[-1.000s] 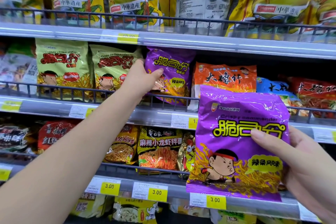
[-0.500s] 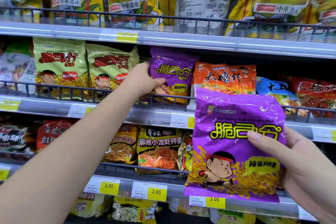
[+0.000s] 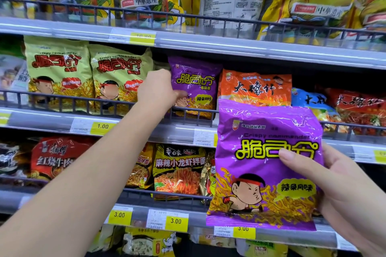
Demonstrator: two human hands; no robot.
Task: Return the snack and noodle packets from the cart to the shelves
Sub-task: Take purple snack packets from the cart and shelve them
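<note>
The shelves (image 3: pixel 229 48) fill the frame. A purple packet (image 3: pixel 265 169) at the lower right is held by the right hand (image 3: pixel 338 185), thumb on its front. A second packet (image 3: pixel 196 81), also purple, stands at centre on the middle shelf; the left hand (image 3: pixel 156 89) pinches its left edge.

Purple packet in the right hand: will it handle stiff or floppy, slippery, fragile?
Probably semi-stiff and light: the purple packet stands upright though the right hand grips one side only. Likely slippery: glossy, wrinkled film. Its print shows crisp noodles, so squeezing may crush them.
</note>
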